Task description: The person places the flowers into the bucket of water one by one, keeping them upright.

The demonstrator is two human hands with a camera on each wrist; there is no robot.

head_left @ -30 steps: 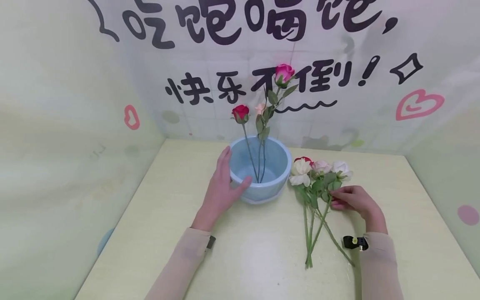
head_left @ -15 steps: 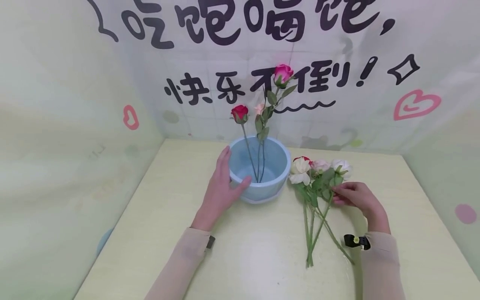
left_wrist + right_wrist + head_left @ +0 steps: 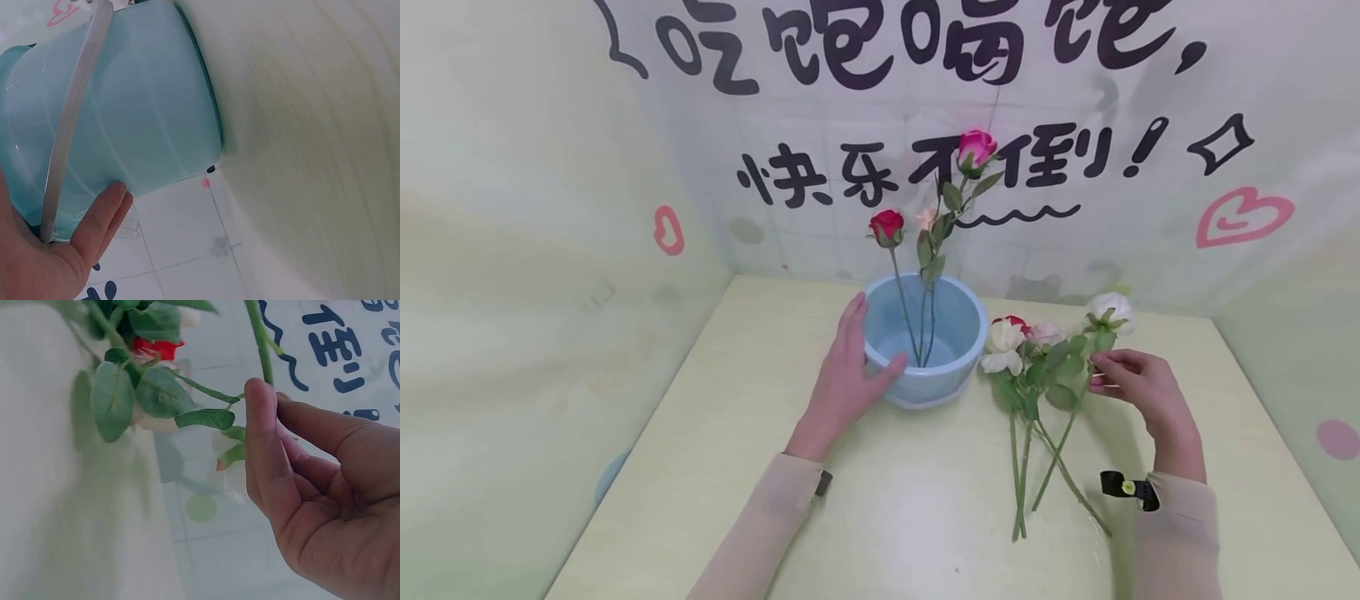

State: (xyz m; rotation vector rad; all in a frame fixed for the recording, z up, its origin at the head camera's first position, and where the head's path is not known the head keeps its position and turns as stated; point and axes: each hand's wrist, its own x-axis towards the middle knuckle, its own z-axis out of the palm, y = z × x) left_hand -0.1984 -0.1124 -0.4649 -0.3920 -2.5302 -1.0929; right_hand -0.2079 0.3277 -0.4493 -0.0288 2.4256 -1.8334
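Observation:
My left hand (image 3: 842, 375) rests against the left side of a light-blue bucket (image 3: 925, 387), its thumb at the front rim. In the left wrist view, straight fingers (image 3: 103, 219) touch the bucket's outer wall by a pale handle (image 3: 72, 119). Standing in the bucket are a red rose (image 3: 887, 228), a pink rose (image 3: 977, 152) and a pale pink bloom (image 3: 927, 219). My right hand (image 3: 1150, 396) pinches the green stem (image 3: 259, 337) of a white rose (image 3: 1111, 313) between thumb and fingers, just below its bloom. The stem's lower end slants toward the table.
Right of the bucket lie several flowers: a cream rose (image 3: 1003, 346), a pale pink rose (image 3: 1047, 335) and a partly hidden red rose (image 3: 1017, 322), their stems crossing. A printed curtain (image 3: 820, 250) stands behind the wooden table (image 3: 887, 517).
The right hand has moved right and a little away from me, drawing the white rose off the other flowers, bloom raised. The left hand stays at the bucket.

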